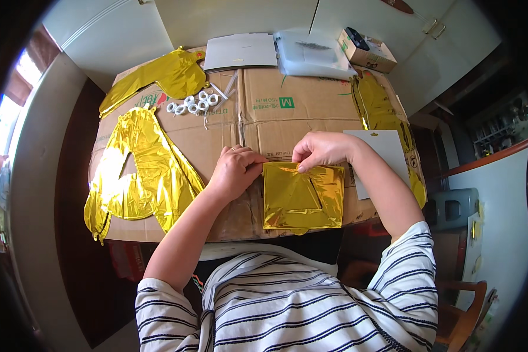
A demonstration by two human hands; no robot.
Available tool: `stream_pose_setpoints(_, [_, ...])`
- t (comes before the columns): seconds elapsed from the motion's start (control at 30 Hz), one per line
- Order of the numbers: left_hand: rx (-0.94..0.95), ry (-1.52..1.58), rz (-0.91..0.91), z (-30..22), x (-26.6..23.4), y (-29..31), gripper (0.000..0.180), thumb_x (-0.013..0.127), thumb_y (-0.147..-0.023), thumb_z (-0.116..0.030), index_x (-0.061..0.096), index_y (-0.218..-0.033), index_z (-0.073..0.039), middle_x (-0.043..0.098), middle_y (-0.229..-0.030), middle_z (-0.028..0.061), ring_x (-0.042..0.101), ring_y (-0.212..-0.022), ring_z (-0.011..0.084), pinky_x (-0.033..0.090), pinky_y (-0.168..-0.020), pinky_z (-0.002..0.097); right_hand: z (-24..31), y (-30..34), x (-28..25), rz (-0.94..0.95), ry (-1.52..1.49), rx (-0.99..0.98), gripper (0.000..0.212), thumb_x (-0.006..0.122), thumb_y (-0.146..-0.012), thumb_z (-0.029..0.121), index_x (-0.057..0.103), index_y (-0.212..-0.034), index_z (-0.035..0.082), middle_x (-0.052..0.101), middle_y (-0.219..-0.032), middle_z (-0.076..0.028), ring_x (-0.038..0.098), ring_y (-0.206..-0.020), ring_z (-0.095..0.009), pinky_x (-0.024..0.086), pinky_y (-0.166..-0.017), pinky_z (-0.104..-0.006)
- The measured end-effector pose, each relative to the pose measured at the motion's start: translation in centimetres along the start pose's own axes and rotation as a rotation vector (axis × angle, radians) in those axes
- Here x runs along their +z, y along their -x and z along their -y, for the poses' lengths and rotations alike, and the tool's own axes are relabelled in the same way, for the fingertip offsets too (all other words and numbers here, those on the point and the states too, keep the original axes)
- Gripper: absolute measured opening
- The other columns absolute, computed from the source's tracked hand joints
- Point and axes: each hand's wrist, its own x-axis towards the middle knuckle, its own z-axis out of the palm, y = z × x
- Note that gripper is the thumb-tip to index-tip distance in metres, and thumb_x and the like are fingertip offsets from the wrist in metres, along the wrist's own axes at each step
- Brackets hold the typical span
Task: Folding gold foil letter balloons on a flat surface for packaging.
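Observation:
A gold foil balloon [302, 202], folded into a flat square, lies near the front edge of the cardboard-covered table. My right hand [325, 149] reaches over its far edge, thumb and fingers pinched on the foil at the middle. At the far left corner, my left hand [234, 169] has its fingers closed on the foil's edge; its fingertips are partly hidden. The foil is creased and shiny. To the right, partly behind my right forearm, lies a white card [378, 154] with a small hang hole.
A flat A-shaped gold balloon [132, 196] lies at left, another gold balloon [176, 73] behind it. White ribbon rolls [196, 103] sit nearby. At the back are white cards [240, 51], clear plastic bags [311, 56] and a small cardboard box [372, 54]. More gold foil [378, 102] lies along the right edge.

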Motion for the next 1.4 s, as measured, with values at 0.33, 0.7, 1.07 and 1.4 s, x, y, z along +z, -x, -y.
stream_pose_setpoints(0.33, [0.035, -0.09, -0.02, 0.3, 0.3, 0.1, 0.011, 0.074, -0.084, -0.016, 0.077, -0.094, -0.012, 0.068, -0.085, 0.0032, 0.061, -0.088, 0.0233, 0.041, -0.088, 0.0369, -0.3, -0.2, 0.2, -0.005, 0.019, 0.0, 0.028, 0.078, -0.087, 0.02, 0.071, -0.102, -0.002, 0.073, -0.087, -0.006, 0.064, -0.078, -0.014, 0.051, -0.073, -0.0317])
stream_pose_setpoints(0.7, [-0.021, -0.089, 0.057, -0.1, 0.0, 0.1, 0.014, 0.073, -0.084, -0.015, 0.077, -0.097, -0.011, 0.069, -0.088, 0.0044, 0.063, -0.09, 0.0248, 0.041, -0.09, 0.0365, -0.3, -0.4, 0.2, 0.017, 0.065, -0.009, 0.025, 0.077, -0.087, 0.021, 0.071, -0.096, -0.001, 0.071, -0.081, -0.006, 0.061, -0.073, -0.015, 0.049, -0.068, -0.0326])
stream_pose_setpoints(1.07, [0.056, 0.049, 0.132, 0.2, -0.8, -0.7, 0.016, 0.071, -0.081, -0.007, 0.075, -0.095, 0.0, 0.071, -0.085, 0.0135, 0.068, -0.081, 0.0295, 0.055, -0.077, 0.0376, 0.0, -0.1, 0.2, 0.018, 0.074, -0.011, 0.023, 0.076, -0.088, 0.019, 0.071, -0.097, -0.001, 0.072, -0.082, -0.006, 0.062, -0.073, -0.015, 0.049, -0.068, -0.0325])
stream_pose_setpoints(1.4, [-0.002, -0.074, 0.098, -0.4, -0.4, -0.6, 0.015, 0.072, -0.08, -0.009, 0.074, -0.092, 0.0, 0.071, -0.084, 0.0153, 0.068, -0.078, 0.03, 0.055, -0.075, 0.0386, 0.4, 0.0, 0.4, 0.004, 0.101, -0.003, 0.02, 0.075, -0.089, 0.015, 0.069, -0.095, -0.003, 0.069, -0.079, -0.004, 0.059, -0.071, -0.012, 0.049, -0.068, -0.0309])
